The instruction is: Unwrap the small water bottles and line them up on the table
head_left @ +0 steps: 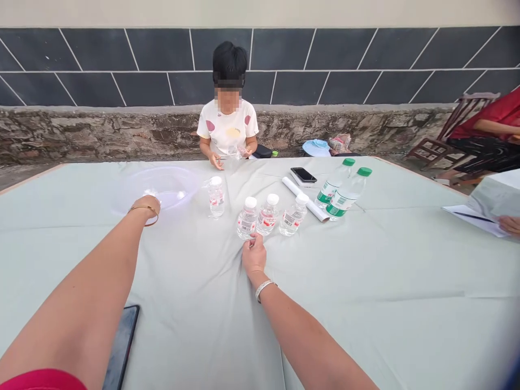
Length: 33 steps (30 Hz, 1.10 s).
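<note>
My left hand (148,203) reaches to the near side of a clear, purple-tinted plastic basin (125,190). Its fingers are closed, and a whitish, shiny bit shows just beyond them, too unclear to name. My right hand (254,255) is pinched closed just in front of the base of a small clear bottle (247,219) with a white cap. What those fingers hold, if anything, is hidden. Beside that bottle stand two more of the same kind, the middle bottle (267,216) and the right bottle (293,218). Another such bottle (216,199) stands nearer the basin.
Two green-capped water bottles (345,197), a white paper roll (304,199) and a phone (303,175) lie or stand right of centre. A large dark phone (122,346) is under my left forearm. A person (227,127) sits opposite; another's hand (509,225) holds papers at right.
</note>
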Tool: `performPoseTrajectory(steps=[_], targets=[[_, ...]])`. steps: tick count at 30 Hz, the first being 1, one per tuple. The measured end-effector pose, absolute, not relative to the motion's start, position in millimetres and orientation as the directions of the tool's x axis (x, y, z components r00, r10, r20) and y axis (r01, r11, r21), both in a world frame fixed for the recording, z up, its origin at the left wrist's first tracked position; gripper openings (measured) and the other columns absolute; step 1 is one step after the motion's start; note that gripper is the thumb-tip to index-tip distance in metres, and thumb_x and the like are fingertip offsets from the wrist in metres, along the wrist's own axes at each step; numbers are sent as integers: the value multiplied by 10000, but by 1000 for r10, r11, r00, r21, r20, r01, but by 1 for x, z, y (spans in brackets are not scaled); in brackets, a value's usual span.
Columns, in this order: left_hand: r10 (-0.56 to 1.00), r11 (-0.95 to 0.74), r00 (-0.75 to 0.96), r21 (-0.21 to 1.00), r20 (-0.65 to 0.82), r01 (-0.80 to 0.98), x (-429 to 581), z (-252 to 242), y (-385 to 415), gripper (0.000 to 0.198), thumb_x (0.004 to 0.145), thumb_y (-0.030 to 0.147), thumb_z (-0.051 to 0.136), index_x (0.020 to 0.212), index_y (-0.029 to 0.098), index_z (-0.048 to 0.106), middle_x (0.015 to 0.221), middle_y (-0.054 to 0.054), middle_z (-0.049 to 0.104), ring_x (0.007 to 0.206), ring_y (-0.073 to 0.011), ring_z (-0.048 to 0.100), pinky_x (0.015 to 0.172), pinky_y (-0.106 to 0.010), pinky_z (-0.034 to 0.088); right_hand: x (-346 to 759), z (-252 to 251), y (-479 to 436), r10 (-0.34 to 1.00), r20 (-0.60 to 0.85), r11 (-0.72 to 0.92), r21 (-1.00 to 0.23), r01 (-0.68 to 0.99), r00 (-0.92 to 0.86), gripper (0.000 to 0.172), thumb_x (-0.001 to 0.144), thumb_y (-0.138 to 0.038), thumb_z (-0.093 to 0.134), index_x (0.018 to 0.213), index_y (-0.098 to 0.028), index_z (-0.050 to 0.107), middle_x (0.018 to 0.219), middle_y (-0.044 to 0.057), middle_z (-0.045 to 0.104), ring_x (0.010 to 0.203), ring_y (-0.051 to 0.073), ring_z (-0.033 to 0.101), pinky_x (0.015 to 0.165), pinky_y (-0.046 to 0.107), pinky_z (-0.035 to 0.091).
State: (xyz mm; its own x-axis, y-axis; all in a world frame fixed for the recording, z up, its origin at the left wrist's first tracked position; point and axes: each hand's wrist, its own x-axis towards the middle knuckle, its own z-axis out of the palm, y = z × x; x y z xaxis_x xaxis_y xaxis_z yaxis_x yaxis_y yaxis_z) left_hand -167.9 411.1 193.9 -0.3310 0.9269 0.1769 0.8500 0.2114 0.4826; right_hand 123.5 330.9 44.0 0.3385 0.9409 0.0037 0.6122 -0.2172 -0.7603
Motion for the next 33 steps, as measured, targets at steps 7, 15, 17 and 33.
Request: performPoseTrajectory(steps=[7, 15, 17, 33], targets=[[980, 8, -77, 350, 183, 937, -88, 120, 274, 403, 788, 350, 585, 1120, 123, 621, 1296, -177, 540, 1256, -341, 427, 1017, -485, 308, 97, 38, 339, 941, 155, 335, -565, 754, -301, 394, 813, -162, 417, 1191, -187, 525, 1149, 89, 580, 939, 200, 587, 838, 330, 439], [802, -407, 430, -147, 414, 901, -55, 2, 81, 729, 718, 700, 475, 1350, 337, 452, 1239, -111, 605, 1390, -302, 216, 1097, -560, 118, 33, 53, 442, 975, 74, -55, -831, 554, 209, 785, 774, -244, 565, 1437, -111, 166, 1471, 171, 249, 1275, 254, 395, 1010, 356, 380], [805, -412, 441, -162, 397, 897, -58, 2, 78, 680, 741, 654, 480, 1354, 362, 440, 1211, -102, 622, 1390, -297, 222, 1086, -580, 141, 29, 54, 462, 970, 48, -90, -843, 531, 239, 817, 754, -296, 619, 1426, -132, 185, 1446, 168, 304, 1252, 259, 420, 993, 353, 390], [932, -268, 326, 305, -158, 914, -59, 39, 87, 756, 766, 624, 486, 1428, 372, 223, 1529, -38, 146, 1403, -315, 135, 1127, -568, 115, 72, 73, 315, 987, -70, 41, -764, 644, -146, 550, 727, -394, 651, 1185, -184, 430, 1061, 94, 653, 956, 264, 612, 773, 332, 449]])
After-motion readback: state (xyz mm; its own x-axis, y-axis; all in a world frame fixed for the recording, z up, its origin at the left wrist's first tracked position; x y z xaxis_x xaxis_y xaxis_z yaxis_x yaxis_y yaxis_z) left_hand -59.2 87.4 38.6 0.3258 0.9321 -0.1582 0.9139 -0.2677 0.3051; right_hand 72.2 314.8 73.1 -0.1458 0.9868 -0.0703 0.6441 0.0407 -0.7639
